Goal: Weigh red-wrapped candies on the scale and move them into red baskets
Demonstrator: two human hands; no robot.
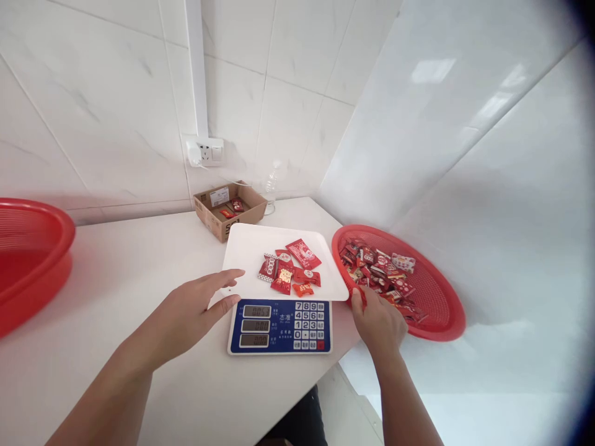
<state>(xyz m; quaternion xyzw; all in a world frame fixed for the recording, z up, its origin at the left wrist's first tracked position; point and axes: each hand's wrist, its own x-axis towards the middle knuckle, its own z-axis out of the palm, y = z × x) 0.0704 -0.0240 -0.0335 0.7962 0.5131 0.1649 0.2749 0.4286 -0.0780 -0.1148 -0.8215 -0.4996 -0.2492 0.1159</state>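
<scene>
A digital scale [280, 327] with a blue keypad panel stands on the table, its white tray [251, 244] on top. Several small wrapped snacks [284, 277] in red packaging lie in a loose group on that tray. My left hand [198, 313] is at the tray's left front corner, thumb and fingers apart, holding nothing. At the right, my right hand [379, 319] grips the near rim of a red plastic basket [441, 297], thumb over the edge and the other fingers mostly hidden. Many mixed wrapped snacks [379, 269] fill the tilted basket's left part.
Behind the tray sits an open cardboard box [246, 217] with a few red packets inside. A clear plastic bottle [272, 179] stands by the wall, near a socket [207, 152] with a plug in it. Another red basket [65, 232] is at the far left of the white table [139, 248].
</scene>
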